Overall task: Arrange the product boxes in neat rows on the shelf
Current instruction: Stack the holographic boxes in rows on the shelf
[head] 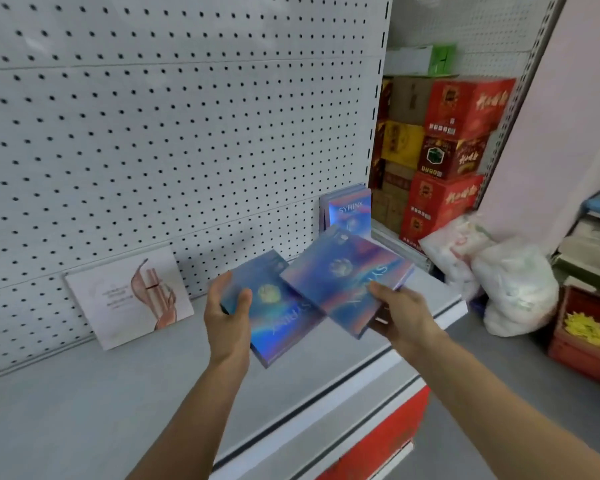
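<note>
Two flat, shiny blue-purple product boxes are held above the grey shelf (pixel 118 393). My left hand (pixel 227 313) grips the left box (pixel 278 313) at its left edge, thumb on top. My right hand (pixel 400 313) grips the right box (pixel 347 275) at its near right corner; this box overlaps the left one and tilts up. At the shelf's far right end a few more of the same boxes (pixel 349 209) stand upright against the pegboard. A white box with a pink design (pixel 129 296) leans on the pegboard to the left.
The white pegboard (pixel 170 133) backs the shelf. Past its right end, red and yellow cartons (pixel 454 150) are stacked, with white plastic bags (pixel 499 282) on the floor and a red crate (pixel 586 334) beside them. The shelf's front edge (pixel 361 393) runs diagonally below my hands.
</note>
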The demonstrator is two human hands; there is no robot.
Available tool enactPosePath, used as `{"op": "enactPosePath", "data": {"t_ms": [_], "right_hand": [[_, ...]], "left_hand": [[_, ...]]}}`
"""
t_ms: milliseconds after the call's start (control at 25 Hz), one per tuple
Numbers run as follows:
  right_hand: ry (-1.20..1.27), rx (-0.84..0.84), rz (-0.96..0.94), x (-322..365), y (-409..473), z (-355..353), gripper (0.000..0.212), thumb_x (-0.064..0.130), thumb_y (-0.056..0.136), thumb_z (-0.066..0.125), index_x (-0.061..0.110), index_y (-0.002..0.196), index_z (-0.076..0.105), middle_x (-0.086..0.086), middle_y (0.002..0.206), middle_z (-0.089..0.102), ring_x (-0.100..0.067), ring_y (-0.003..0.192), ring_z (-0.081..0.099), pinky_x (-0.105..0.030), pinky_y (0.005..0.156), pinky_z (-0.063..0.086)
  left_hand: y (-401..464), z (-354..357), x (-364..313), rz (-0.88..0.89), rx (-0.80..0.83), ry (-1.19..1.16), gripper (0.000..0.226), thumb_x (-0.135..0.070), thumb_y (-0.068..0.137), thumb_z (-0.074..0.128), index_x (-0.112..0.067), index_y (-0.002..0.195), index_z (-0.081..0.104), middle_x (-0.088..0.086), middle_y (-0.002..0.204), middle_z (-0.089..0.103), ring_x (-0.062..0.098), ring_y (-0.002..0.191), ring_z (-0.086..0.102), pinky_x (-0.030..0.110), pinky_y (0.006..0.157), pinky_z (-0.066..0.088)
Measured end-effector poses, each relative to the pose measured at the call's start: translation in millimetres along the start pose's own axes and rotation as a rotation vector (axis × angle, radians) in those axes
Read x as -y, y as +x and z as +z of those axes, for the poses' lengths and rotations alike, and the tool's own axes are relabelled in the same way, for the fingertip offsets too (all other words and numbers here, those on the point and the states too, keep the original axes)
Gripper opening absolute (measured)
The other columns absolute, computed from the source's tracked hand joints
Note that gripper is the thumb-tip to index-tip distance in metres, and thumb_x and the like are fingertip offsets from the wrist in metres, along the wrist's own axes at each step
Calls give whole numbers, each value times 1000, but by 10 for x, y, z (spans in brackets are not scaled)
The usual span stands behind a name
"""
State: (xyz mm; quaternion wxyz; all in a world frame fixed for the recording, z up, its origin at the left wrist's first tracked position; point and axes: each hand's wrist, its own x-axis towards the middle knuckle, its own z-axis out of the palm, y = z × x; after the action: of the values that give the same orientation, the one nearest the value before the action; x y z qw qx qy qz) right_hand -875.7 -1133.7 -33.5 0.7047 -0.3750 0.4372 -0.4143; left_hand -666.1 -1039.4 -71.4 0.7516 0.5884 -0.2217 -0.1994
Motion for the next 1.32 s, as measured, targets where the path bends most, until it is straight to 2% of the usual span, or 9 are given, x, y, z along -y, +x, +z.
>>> {"op": "enactPosePath", "data": {"t_ms": [120, 240, 320, 400, 560, 760, 920, 1080, 1320], "right_hand": [[-176, -71, -112, 399, 579, -264, 10, 7, 90, 59, 13, 98, 58, -8, 83, 64, -21, 66, 59, -33, 61, 51], [-456, -94, -293, 733, 1247, -492, 8, 7, 88, 61, 11, 83, 56, -14, 82, 61, -22, 61, 54, -25, 50, 44], [-730, -58, -488, 985, 1732, -616, 6, 10, 87, 63, 8, 84, 58, -10, 76, 58, -21, 63, 51, -25, 49, 40], [-993, 51, -645, 1240, 2147, -648, 5, 13, 84, 64, 10, 84, 61, -7, 73, 60, -22, 65, 52, -32, 58, 41], [-1336, 400, -828, 1506, 2809, -501, 12, 20, 80, 68, 14, 87, 60, -4, 74, 58, -26, 71, 54, -37, 64, 41], [-1410, 721, -843, 1440, 3329, -221, 28, 22, 79, 72, 23, 97, 50, 0, 90, 62, -23, 82, 56, -38, 74, 49], [-1390, 838, -846, 1347, 3620, -129, 24, 17, 79, 72, 22, 94, 54, 2, 92, 61, -23, 88, 57, -40, 78, 49], [-1377, 830, -1031, 1308, 3786, -20, 19, 10, 78, 71, 13, 95, 62, -3, 88, 54, -25, 90, 51, -36, 77, 43], [-1419, 598, -1231, 1157, 3808, 35, 30, 17, 79, 72, 13, 108, 65, -7, 103, 56, -28, 98, 51, -38, 81, 36]], "left_hand": [[121, 246, 101, -16, 26, 60, 45, -2, 95, 56, -23, 134, 48, -17, 113, 52, -26, 78, 55, 3, 59, 46], [216, 585, 172, -2, 5, 124, 62, 3, 94, 54, -25, 145, 34, -18, 109, 49, -27, 73, 54, 0, 54, 43], [310, 857, 275, -18, -38, 141, 73, 0, 92, 58, -29, 150, 24, -9, 118, 54, -12, 83, 63, 8, 60, 50], [379, 1125, 368, -99, -95, 120, 78, -6, 91, 63, -30, 150, 19, 5, 120, 60, 12, 88, 67, 25, 66, 57], [451, 1584, 532, -205, -197, 84, 57, -9, 89, 66, -22, 137, 38, 6, 111, 66, 25, 85, 70, 44, 70, 60], [474, 1855, 624, -223, -264, 54, 56, -9, 88, 68, -18, 136, 42, 6, 109, 67, 33, 96, 68, 55, 82, 56], [505, 1913, 609, -223, -280, 52, 51, -8, 88, 67, -22, 131, 44, 5, 108, 68, 30, 90, 70, 46, 73, 60], [490, 1927, 588, -233, -277, 33, 49, -9, 88, 68, -22, 129, 46, 8, 109, 69, 31, 86, 72, 43, 67, 61], [468, 1911, 571, -240, -253, 42, 52, -15, 88, 69, -24, 132, 44, 8, 110, 69, 30, 84, 73, 48, 69, 61]]}}
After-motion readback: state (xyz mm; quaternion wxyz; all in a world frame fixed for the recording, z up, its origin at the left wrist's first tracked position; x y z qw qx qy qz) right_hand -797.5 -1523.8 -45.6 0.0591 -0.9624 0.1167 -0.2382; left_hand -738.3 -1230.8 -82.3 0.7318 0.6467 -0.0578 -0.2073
